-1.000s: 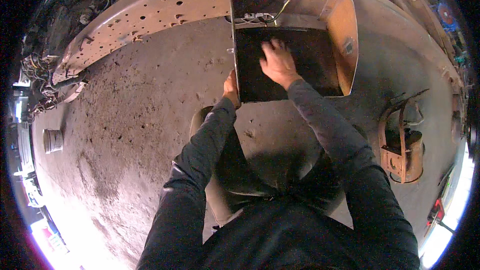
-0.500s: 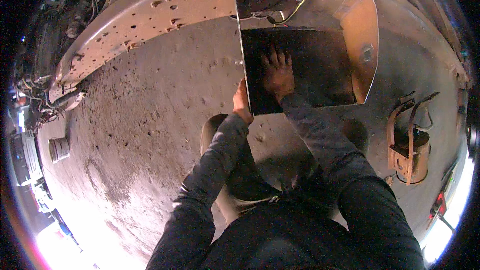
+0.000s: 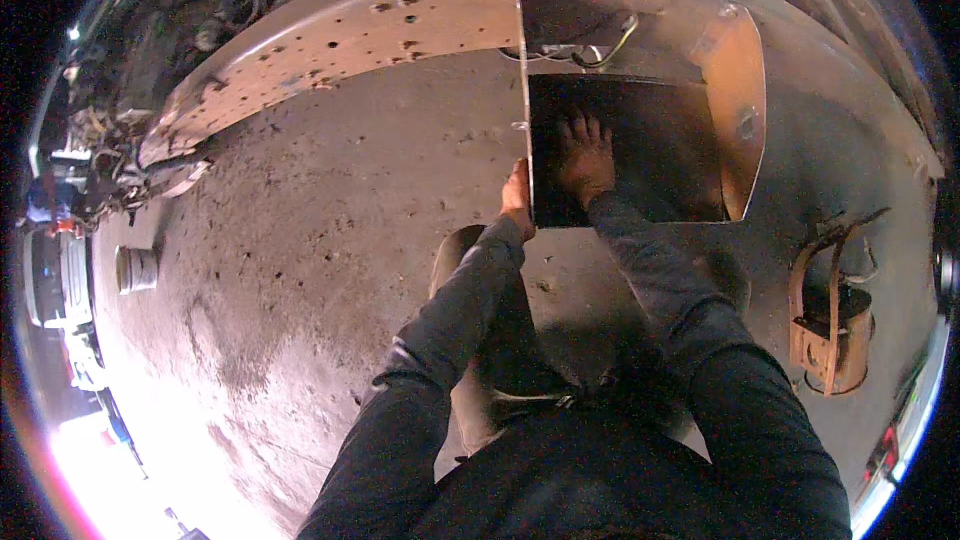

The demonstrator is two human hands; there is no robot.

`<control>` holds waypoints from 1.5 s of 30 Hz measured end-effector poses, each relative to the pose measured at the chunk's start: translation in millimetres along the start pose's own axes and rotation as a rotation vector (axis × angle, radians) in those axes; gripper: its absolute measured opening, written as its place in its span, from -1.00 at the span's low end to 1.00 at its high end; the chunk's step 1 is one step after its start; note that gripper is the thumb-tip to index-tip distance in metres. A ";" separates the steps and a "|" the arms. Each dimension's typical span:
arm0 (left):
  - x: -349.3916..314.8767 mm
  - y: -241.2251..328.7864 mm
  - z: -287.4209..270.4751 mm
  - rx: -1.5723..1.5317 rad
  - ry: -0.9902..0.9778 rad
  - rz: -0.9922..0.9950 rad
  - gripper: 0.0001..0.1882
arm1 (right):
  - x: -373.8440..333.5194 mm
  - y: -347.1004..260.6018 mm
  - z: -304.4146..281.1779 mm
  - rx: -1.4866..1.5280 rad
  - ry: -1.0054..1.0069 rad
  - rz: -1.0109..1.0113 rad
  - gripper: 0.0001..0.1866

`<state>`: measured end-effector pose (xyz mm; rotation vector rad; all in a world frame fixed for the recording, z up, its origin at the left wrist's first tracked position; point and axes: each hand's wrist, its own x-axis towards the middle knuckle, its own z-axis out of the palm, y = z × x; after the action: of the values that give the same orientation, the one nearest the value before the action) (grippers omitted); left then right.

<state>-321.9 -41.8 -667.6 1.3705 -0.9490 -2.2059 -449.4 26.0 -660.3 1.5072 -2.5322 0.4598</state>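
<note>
An open-sided sheet-metal box (image 3: 742,120), brown with a dark inner face, is set against a long rusty steel beam (image 3: 300,50). My right hand (image 3: 588,162) reaches into it, fingers spread and palm lying flat on the dark inner panel (image 3: 660,155). Against the outside of the box's thin left wall (image 3: 525,90) rests my left hand (image 3: 516,202), its fingers stretched along the metal and partly hidden by the edge. Behind the inner panel, a yellow-green wire (image 3: 622,40) and dark cable loop out near the beam.
On the floor to the right stands a rusty cylindrical part (image 3: 850,340) in a curved bracket frame. A pale bucket (image 3: 136,270) lies at the far left. Cables and machinery (image 3: 120,150) crowd the beam's left end. My knees are bent just below the box.
The whole view has shifted, so the box, beam and floor items appear further right and slightly lower. Both hands keep nearly the same places on the box.
</note>
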 end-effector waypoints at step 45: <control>22.7 -15.5 -12.2 -0.171 -0.212 -0.072 -0.36 | -179.0 330.9 -2.2 0.141 -0.322 0.515 0.26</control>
<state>-320.9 -49.2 -696.7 1.1278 -0.7688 -2.4605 -653.9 322.4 -769.7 1.0138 -3.2137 0.4998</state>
